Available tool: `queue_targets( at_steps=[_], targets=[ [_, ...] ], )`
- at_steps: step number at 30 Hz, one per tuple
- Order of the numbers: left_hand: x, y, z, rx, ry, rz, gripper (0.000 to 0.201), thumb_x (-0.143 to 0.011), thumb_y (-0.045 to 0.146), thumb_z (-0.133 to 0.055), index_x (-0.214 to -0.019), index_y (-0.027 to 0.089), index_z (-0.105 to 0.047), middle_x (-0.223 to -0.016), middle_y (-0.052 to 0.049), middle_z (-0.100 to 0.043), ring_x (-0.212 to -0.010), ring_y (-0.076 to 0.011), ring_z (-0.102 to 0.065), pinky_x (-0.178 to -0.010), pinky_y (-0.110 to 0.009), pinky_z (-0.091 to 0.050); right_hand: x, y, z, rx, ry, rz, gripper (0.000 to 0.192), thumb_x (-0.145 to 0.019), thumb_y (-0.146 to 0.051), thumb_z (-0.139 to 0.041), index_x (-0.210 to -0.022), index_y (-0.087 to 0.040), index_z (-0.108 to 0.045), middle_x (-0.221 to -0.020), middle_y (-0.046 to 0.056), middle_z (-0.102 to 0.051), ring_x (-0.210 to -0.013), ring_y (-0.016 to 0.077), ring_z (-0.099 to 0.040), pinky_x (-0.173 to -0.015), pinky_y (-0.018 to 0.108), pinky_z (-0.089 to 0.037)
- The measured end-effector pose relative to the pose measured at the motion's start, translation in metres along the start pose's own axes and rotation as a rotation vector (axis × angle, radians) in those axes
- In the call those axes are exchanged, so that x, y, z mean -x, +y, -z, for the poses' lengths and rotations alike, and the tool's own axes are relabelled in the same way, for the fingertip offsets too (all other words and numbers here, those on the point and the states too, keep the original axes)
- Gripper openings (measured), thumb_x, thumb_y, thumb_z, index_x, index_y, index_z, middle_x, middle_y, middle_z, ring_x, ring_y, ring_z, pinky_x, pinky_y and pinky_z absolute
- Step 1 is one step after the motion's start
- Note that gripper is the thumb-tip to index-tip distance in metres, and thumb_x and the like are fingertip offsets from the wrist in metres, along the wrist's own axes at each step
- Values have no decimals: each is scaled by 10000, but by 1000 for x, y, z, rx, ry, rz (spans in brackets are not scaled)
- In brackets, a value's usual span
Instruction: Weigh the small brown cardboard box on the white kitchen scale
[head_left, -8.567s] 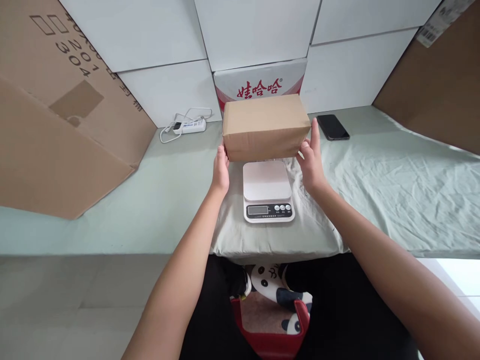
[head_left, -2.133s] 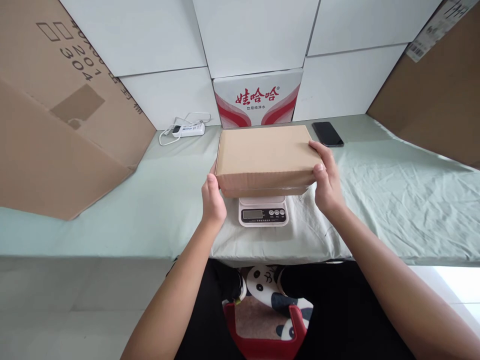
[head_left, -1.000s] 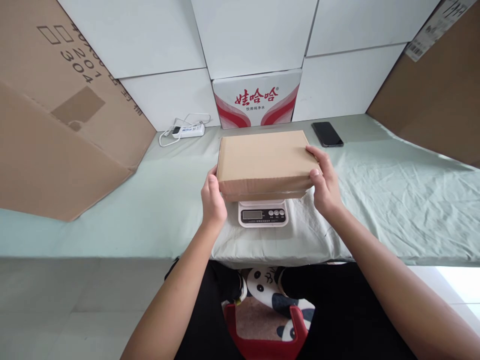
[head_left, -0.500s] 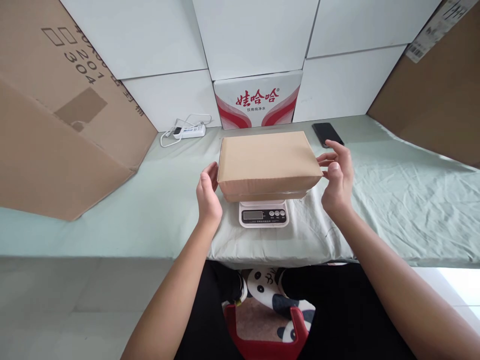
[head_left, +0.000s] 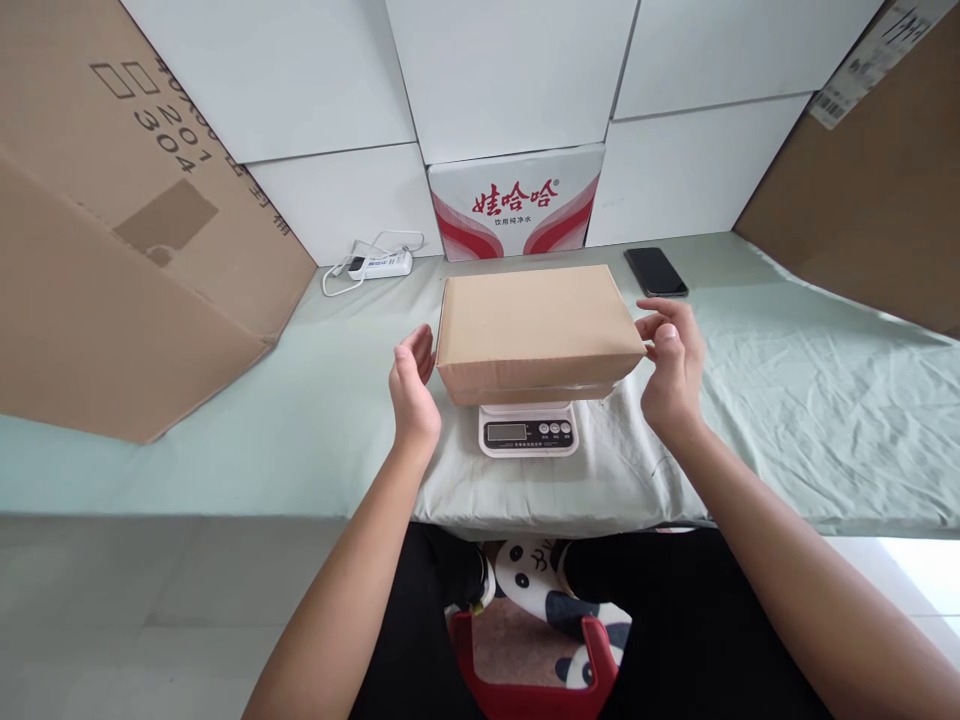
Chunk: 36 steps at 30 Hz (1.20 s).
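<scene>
A closed brown cardboard box [head_left: 536, 315] rests on a white digital kitchen scale [head_left: 528, 440], covering its weighing plate. The scale's display and buttons show in front of the box; no reading can be made out. My left hand [head_left: 415, 385] is beside the box's left end, fingers loosely curved and apart from the thumb, not gripping it. At the right end is my right hand [head_left: 671, 360], fingers spread and bent, their tips very near the box's edge. Whether those tips touch the cardboard I cannot tell.
A black phone [head_left: 656, 272] lies behind my right hand. A white power strip [head_left: 380, 264] with a cable sits at the back left. White panels and a red-and-white carton [head_left: 517, 205] stand behind. Large cardboard boxes flank the pale green cloth [head_left: 300, 400] on both sides.
My left hand has drawn slightly left, away from the box. My right hand's index finger has come down a little. The box and scale stay in place.
</scene>
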<state>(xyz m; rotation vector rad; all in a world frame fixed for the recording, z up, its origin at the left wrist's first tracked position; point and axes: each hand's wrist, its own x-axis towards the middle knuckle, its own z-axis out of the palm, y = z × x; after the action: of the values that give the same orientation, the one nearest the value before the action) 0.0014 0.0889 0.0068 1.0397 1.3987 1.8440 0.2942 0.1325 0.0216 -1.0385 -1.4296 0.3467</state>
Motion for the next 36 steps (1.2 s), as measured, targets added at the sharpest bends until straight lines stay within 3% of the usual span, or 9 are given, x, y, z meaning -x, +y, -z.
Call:
queue_targets(
  at_steps=[9,26,36],
  targets=[
    [0,-1,0,-18,-10,-12,893,-996,919,-356,-1434,242,-739,-1619,-178,-681,-1559,-350,-616,-1262,-469,-529,0,2,-2,1,-6,11,462,-1070,-705,-414,-1118,-323,-670,-768,17,-558,-696,232,-572,-672,437,-552],
    [0,-1,-1,-14,-13,-7,892,-994,920,-360,-1426,240,-743,-1608,-178,-690,-1549,-354,-625,-1257,-469,-533,-1,1,-3,-73,16,-80,512,-1012,-771,-486,-1051,-311,-707,-763,28,-581,-716,234,-582,-673,435,-549],
    [2,3,-3,26,-1,20,878,-963,926,-446,-1385,225,-765,-1574,-165,-720,-1523,-350,-647,-1245,-445,-542,0,-5,-1,-71,-22,-161,461,-1045,-675,-473,-1029,-274,-699,-778,16,-601,-741,204,-597,-727,389,-536]
  ],
)
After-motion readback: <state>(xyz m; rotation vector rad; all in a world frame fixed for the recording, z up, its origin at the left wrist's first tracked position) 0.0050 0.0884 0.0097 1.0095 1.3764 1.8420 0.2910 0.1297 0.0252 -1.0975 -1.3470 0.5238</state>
